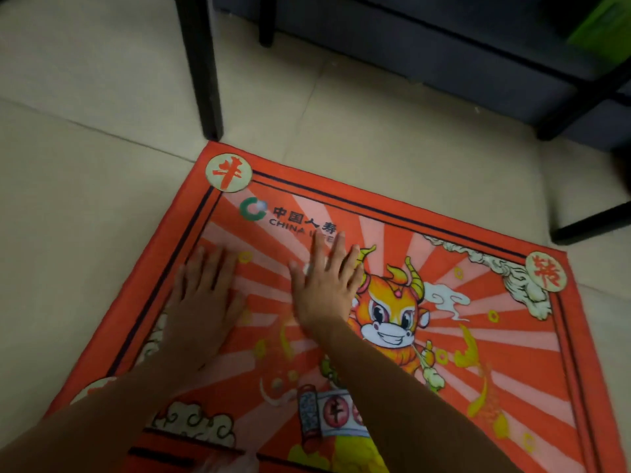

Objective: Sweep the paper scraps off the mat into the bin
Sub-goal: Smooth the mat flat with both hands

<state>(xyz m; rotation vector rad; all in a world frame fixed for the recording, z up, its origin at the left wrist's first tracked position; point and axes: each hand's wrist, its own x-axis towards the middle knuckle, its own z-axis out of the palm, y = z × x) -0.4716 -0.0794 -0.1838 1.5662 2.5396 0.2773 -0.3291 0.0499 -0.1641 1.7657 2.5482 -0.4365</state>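
Both hands were flat on the mat (478, 336), a bright orange-red thing with a cartoon ox in the middle and a China Life logo (290, 218) up at about 11 o'clock. The left hand (201, 302) sat palm down near the mat's 9 o'clock edge, fingers straight and a bit spread, gripping nothing. The right hand (324, 285) was just beside it toward the center, also flat with fingers stretched out toward 12 o'clock, tips reaching the logo text. There was a small whitish bit (308, 268) peeking out by the right hand's index knuckle, probably a paper scrap, but it was too blurry to be sure, and I honestly couldn't spot other scraps on the mat. Something pale and translucent (225, 462) showed at the bottom edge around 6 o'clock, couldn't tell what it was. Around the mat was beige tiled floor (85, 148). A black furniture leg (201, 70) stood right at the mat's far corner at 11 o'clock, and a dark low frame (478, 63) with more black bars ran across 1 to 3 o'clock, close to the mat's far side. A green thing (601, 25) sat up in the far 1 o'clock corner.
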